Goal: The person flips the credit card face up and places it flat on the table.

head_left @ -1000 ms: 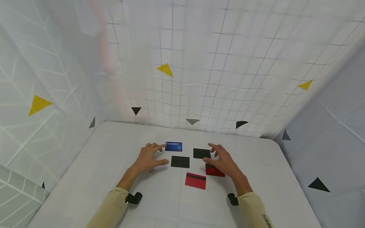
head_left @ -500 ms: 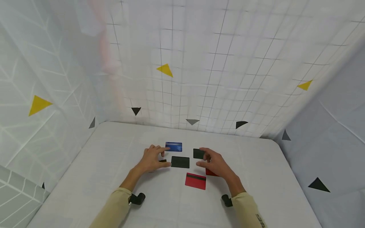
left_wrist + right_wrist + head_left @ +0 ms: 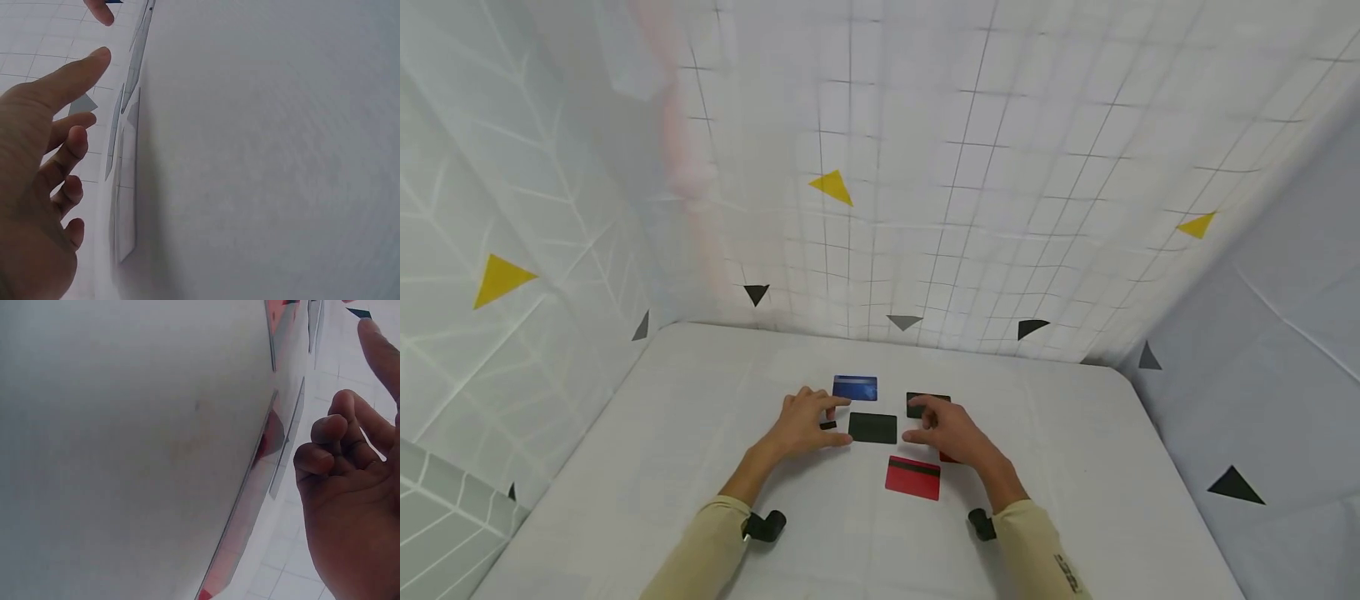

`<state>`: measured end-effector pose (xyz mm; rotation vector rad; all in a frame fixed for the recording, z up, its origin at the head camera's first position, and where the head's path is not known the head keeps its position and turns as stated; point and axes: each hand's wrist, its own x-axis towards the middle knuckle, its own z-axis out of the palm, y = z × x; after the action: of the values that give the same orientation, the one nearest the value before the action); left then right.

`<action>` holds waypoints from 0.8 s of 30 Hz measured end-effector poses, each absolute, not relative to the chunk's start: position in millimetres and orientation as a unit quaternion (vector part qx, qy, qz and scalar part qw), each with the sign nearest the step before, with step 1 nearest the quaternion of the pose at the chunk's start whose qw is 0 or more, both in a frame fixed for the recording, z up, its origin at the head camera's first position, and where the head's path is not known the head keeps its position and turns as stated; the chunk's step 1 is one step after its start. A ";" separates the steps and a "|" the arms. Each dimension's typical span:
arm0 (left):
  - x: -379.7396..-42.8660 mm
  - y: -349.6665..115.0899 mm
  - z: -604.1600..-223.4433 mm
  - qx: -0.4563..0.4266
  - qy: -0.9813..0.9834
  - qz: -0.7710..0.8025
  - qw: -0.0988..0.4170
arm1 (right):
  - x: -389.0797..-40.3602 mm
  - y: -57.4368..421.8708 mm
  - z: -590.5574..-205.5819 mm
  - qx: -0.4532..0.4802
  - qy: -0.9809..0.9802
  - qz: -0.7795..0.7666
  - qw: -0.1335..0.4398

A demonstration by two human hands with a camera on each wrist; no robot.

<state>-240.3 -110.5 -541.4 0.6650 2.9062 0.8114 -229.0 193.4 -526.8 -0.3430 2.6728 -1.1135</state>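
Observation:
A dark card lies flat between the two hands. My left hand hovers at its left end, thumb and index finger spread, holding nothing. Between those fingers shows a black part of another card, mostly hidden. On the other side, my right hand has its thumb and index finger apart, the remaining fingers bent, and nothing in its grasp. It overlaps a second dark card and largely covers a red card. In the wrist views, cards appear nearly edge-on beside each hand.
Behind the left fingertips lies a blue card. A red card with a dark stripe is closer to the front. All rest on a white-covered table, with white sheets bearing yellow, black and grey triangles around it.
The right hand has moved left toward the middle dark card, covering more of the red card behind it. The left hand has shifted slightly right. The cards keep their places.

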 end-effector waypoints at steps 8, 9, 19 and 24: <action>-240.6 -108.3 -544.5 0.217 0.945 0.242 0.022 | -230.7 186.2 -527.5 -0.144 0.911 -0.362 0.133; -240.6 -108.1 -544.7 0.217 0.946 0.241 0.022 | -230.9 185.4 -528.0 -0.145 0.912 -0.360 0.133; -240.8 -103.4 -545.4 0.210 0.951 0.226 0.035 | -234.7 177.8 -533.2 -0.157 0.926 -0.316 0.132; -240.1 -101.9 -544.4 0.213 0.951 0.221 0.030 | -236.7 174.2 -532.4 -0.154 0.933 -0.295 0.135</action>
<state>-240.1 -101.9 -544.4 0.6571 2.9320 0.6804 -236.7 174.2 -532.4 -0.4454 2.7044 -0.8562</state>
